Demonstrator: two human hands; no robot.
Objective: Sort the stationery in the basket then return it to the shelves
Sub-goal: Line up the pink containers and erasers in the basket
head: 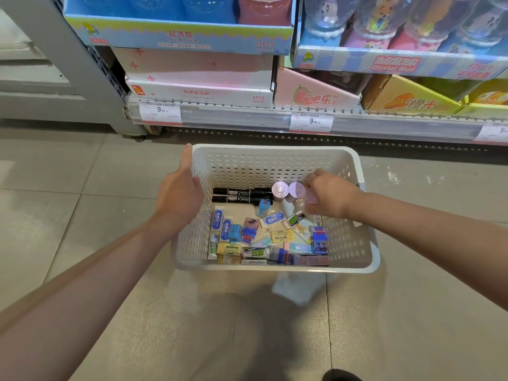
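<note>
A white perforated basket (275,160) sits on the tiled floor in front of the shelves. Inside lie two black markers (242,195), two small lilac-lidded jars (288,191), blue sharpeners (235,233) and several wrapped erasers (275,240). My left hand (178,196) grips the basket's left rim, thumb on top. My right hand (327,196) reaches into the right side of the basket, fingers curled around a small pinkish item next to the jars; most of that item is hidden by the fingers.
The low shelf (302,119) with price tags runs behind the basket, loaded with display boxes of slime tubs (187,34) and pink and yellow cartons. A grey shelf post (90,67) stands at the left. A shoe tip (341,375) shows at the bottom edge.
</note>
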